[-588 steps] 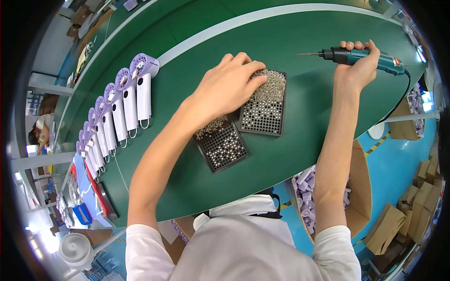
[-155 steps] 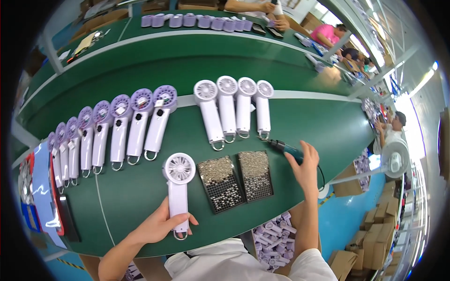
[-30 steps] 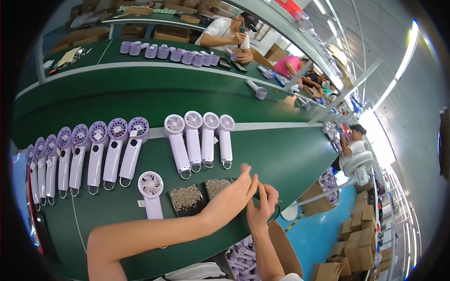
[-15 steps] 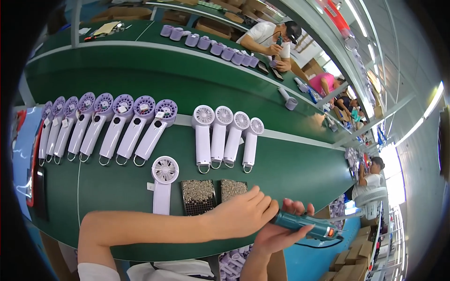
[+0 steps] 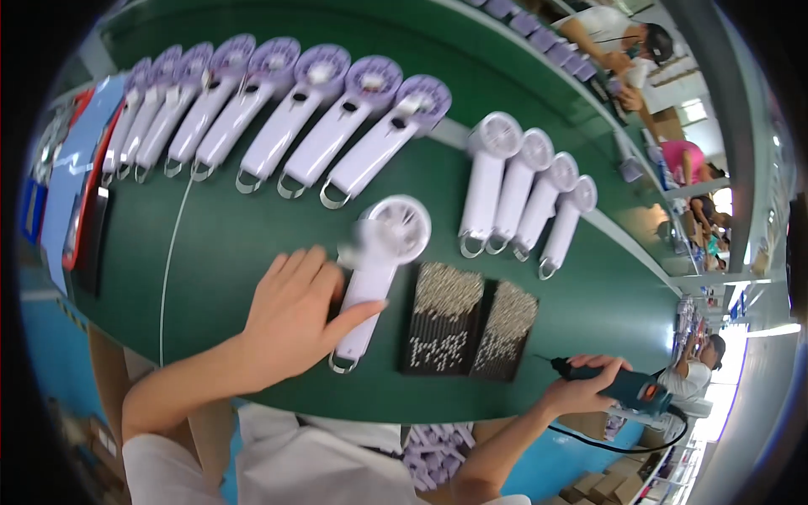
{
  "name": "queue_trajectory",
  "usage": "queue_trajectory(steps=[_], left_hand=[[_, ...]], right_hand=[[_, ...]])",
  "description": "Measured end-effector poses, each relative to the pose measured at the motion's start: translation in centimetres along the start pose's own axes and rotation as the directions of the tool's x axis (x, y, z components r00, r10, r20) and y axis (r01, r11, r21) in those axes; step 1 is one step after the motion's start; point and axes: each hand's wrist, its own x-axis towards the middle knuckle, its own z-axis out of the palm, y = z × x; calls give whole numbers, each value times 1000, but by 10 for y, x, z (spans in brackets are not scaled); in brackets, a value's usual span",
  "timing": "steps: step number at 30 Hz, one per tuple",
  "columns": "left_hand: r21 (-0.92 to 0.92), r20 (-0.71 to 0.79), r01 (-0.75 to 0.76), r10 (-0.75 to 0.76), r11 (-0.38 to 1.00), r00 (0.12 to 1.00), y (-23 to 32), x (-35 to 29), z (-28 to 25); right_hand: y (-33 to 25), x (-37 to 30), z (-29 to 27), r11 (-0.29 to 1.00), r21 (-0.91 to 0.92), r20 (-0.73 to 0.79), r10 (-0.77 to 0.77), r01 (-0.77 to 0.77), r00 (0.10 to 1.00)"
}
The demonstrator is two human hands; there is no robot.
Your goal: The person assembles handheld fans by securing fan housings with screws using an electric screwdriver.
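My left hand (image 5: 290,316) reaches over a pale lilac handheld fan (image 5: 364,311) lying on the green table. Its fingers are stretched out by the handle's left edge, and the thumb lies across the handle; whether it presses there I cannot tell. A blurred whitish piece (image 5: 376,241) overlaps the fan's round head. In my right hand (image 5: 585,391) is a dark green electric screwdriver (image 5: 627,389), its bit pointing left, a black cord trailing. Between my hands sit two black trays of small screws, the left tray (image 5: 433,358) and the right tray (image 5: 502,358).
Several lilac fans with open-backed heads (image 5: 316,114) stand in a slanted row at the far left. More closed fans (image 5: 484,189) line up at the far right. A blue sheet (image 5: 88,151) lies at the left edge. Co-workers (image 5: 627,50) sit beyond the bench.
My left hand has left the screwdriver and moved left to the handheld fan. My right hand has carried the screwdriver right, turning its bit leftward. The whole view has shifted.
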Motion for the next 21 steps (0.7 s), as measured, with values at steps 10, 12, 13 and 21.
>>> queue_trajectory(steps=[10, 12, 13, 21], left_hand=[[-227, 78, 222, -210, 948, 975, 2, 16, 13], [-475, 190, 329, -270, 817, 944, 5, 16, 8], [-660, 302, 429, -305, 617, 903, 4, 15, 7], [-846, 519, 532, -170, 35, 838, 6, 8, 19]], right_hand=[[-76, -35, 57, 834, 526, 283, 16, -169, 959], [-80, -52, 70, 837, 490, 405, 29, -244, 914], [-80, -59, 76, 828, 467, 477, 60, -311, 877], [-80, -93, 84, 904, 191, 660, 170, -383, 732]])
